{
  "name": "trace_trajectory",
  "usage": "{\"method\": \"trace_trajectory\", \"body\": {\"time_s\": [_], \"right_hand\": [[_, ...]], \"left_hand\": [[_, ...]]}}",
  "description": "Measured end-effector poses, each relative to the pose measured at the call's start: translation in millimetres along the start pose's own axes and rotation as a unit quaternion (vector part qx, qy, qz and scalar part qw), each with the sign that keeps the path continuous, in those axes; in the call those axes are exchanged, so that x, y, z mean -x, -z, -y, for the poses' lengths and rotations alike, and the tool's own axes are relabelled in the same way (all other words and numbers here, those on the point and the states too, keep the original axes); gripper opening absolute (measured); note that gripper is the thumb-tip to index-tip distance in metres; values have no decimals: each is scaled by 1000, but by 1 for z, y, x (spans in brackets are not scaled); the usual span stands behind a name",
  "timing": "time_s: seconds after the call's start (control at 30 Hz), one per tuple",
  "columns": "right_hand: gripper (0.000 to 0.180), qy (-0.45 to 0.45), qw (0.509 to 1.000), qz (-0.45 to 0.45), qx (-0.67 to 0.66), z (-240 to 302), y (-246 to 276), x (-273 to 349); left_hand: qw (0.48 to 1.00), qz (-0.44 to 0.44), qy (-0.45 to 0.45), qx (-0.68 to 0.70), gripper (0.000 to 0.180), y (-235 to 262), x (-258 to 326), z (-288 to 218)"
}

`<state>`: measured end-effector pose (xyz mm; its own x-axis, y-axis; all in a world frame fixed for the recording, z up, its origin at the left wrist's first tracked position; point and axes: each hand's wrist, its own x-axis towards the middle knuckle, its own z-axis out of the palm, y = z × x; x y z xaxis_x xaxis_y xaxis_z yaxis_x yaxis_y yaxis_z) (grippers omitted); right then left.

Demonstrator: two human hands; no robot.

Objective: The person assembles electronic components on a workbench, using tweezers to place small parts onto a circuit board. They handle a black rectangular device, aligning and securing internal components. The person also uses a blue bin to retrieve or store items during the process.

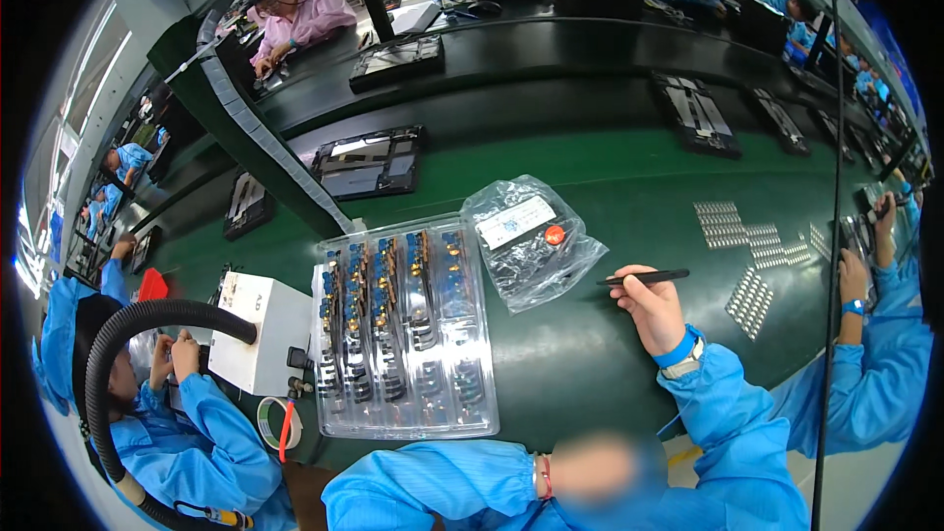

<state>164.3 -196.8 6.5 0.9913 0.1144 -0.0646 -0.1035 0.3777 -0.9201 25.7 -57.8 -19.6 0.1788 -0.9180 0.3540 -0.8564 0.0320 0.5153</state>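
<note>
My right hand (652,313) is raised over the green table, its fingers closed around slim black tweezers (657,277) whose thin tip points left. Just left of that tip lies a clear plastic bag (531,270) with dark contents, a white label and a round red sticker. Low in the middle is my left hand (593,469), so blurred that its fingers do not show; the forearm lies across the table's near edge. Further left sits a clear plastic tray (408,431) with rows of small blue, gold and black flex cables (386,320).
Left of the tray stand a white box (258,339) with a black corrugated hose (147,320) and a tape roll (278,423). Sheets of small metal pieces (749,303) lie at right. Open flat devices (369,162) line the far side. Co-workers sit at both sides and opposite.
</note>
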Motion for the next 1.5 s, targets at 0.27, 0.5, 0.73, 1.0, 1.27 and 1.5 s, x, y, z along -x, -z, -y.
{"method": "trace_trajectory", "body": {"time_s": [0.27, 0.5, 0.73, 1.0, 1.27, 1.5], "right_hand": [[20, 0, 1000, 6, 2, 2, -1, -1], [19, 21, 1000, -4, 7, -2, 3, 1], [19, 10, 1000, 0, 1, -4, 1, 2], [20, 10, 1000, -4, 13, -3, 2, 0], [20, 3, 1000, -10, 10, -1, 2, 1], [21, -1, 1000, -15, 17, -1, 1, 1]], "left_hand": [[1000, -12, 4, 1, 6, 1, -1, 0], [999, -27, -18, -8, 10, -1, 0, 1], [998, -62, -16, -2, 10, -6, 4, -2], [997, -74, -22, -1, 10, -5, 3, -1], [998, -65, -20, -1, 10, -5, 1, 0], [997, -69, -24, 2, 11, -5, 2, -2]]}}
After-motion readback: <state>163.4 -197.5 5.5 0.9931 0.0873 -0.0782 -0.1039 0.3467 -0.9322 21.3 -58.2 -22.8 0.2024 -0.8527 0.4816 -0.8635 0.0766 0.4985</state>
